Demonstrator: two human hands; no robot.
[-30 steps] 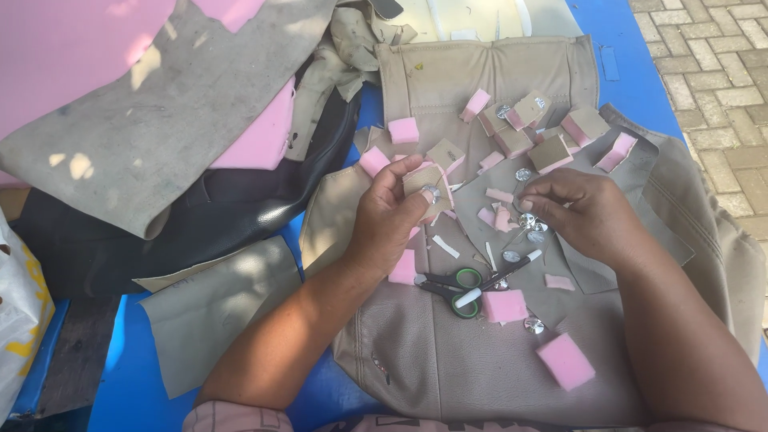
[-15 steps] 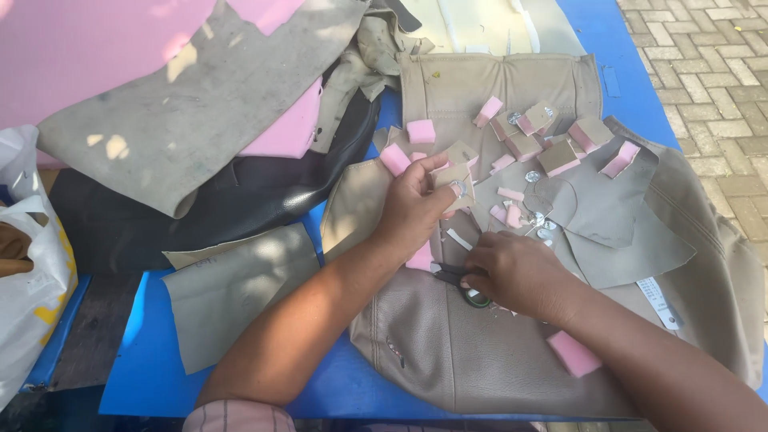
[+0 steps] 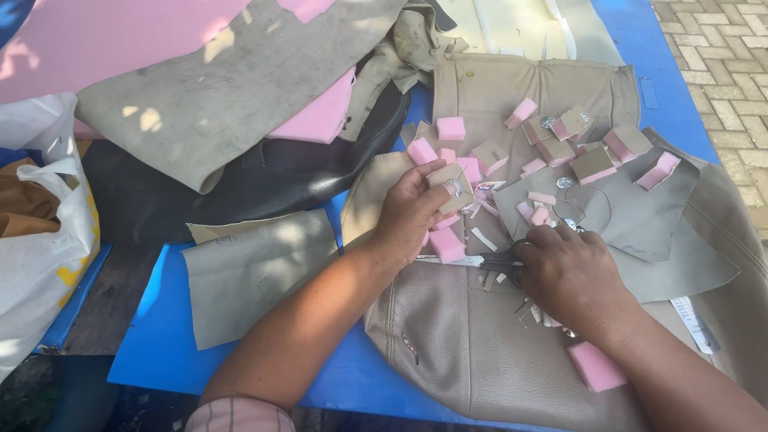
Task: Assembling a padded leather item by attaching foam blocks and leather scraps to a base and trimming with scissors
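Observation:
My left hand (image 3: 414, 210) holds up a small beige-covered foam block (image 3: 450, 186) with a round silver piece on it. My right hand (image 3: 570, 270) rests palm down on the beige leatherette sheet (image 3: 472, 336), covering dark scissors whose blades (image 3: 496, 260) stick out to its left. Several pink foam cubes (image 3: 450, 128) and beige-covered blocks (image 3: 594, 165) lie scattered just beyond both hands. One pink block (image 3: 595, 366) sits near my right wrist.
A blue table (image 3: 160, 320) carries the work. Black leather (image 3: 240, 188), grey suede (image 3: 240, 88) and pink foam sheet (image 3: 104, 36) pile up at the back left. A white plastic bag (image 3: 40, 240) stands at the left edge. Paving bricks (image 3: 720, 64) show on the right.
My right hand dropped from the small silver pieces down onto the scissors. My left hand kept its beige block and barely moved. The camera has swung slightly left.

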